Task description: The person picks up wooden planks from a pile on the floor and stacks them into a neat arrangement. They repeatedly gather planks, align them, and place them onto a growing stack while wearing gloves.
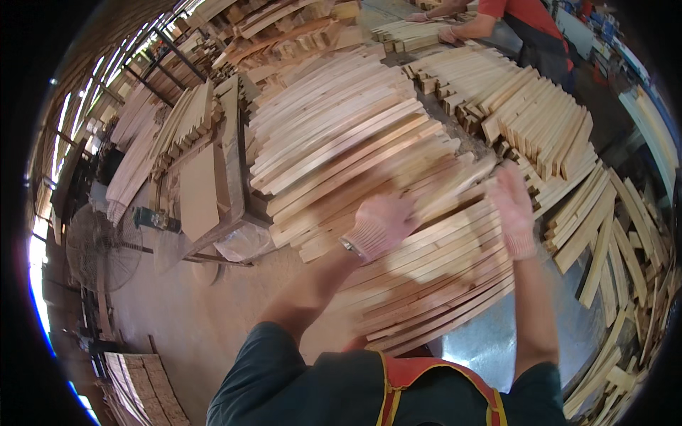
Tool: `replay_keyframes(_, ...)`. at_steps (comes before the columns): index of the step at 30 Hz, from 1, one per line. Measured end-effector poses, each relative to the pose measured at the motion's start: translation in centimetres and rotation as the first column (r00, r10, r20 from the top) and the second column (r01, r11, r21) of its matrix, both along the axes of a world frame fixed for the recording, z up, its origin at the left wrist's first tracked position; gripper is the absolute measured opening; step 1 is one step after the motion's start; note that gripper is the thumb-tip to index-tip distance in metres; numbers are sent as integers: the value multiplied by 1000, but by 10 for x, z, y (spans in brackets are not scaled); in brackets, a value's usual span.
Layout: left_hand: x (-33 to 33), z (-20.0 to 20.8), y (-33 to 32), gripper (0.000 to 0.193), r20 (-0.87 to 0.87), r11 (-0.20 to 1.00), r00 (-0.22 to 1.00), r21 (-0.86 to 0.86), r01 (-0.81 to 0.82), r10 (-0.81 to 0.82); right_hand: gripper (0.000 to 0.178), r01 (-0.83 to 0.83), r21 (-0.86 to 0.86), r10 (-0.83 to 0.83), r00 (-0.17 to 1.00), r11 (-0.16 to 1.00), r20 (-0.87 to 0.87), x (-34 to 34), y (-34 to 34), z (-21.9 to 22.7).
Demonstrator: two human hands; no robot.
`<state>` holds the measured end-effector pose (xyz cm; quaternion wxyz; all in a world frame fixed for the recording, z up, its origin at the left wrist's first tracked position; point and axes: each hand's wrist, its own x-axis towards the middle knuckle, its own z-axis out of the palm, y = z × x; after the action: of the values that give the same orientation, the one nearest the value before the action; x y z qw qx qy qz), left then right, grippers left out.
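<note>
My left hand (383, 221), in a pale pinkish knit glove, is curled at the left end of a few light wooden slats (455, 186), blurred by motion. My right hand (511, 202), gloved alike, is at the right end of these slats, its fingers stretched upward and the palm turned toward them. Beneath and nearer to me lies a layer of long wooden slats (440, 277), side by side. Beyond my hands, a broad stack of similar slats (341, 121) slopes away in rows. Exact finger contact is smeared.
More slat stacks (540, 113) stand at the far right, and loose slats (618, 248) lie heaped on the right. A co-worker in red (497, 21) handles slats at the far side. On the left are a metal-edged table (234, 163), cardboard (199, 192) and a floor fan (103, 248).
</note>
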<state>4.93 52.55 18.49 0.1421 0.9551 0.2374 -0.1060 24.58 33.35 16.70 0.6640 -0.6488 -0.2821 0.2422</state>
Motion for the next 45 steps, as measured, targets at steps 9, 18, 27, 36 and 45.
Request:
replay_keyframes(9, 16, 43, 30, 71, 346, 974, 923, -85, 210, -169, 61, 315, 382, 9, 761, 869, -649, -85, 61, -76)
replay_keyframes(18, -75, -37, 231, 85, -27, 730, 969, 652, 204, -247, 27, 420, 234, -100, 636, 877, -765, -118, 119, -62)
replay_keyframes(27, -93, -22, 243, 89, 44, 874, 998, 486, 16, -42, 26, 529, 48, -279, 519, 847, -808, -140, 218, -69)
replay_keyframes(36, -109, 44, 217, 48, 456, 858, 862, -511, 49, 222, 53, 55, 127, -21, 966, 990, -258, -183, 217, -22)
replay_keyframes(45, -104, 33, 268, 67, 38, 797, 987, 586, -149, 156, 75, 156, -278, -231, 937, 948, -263, -220, -10, -35)
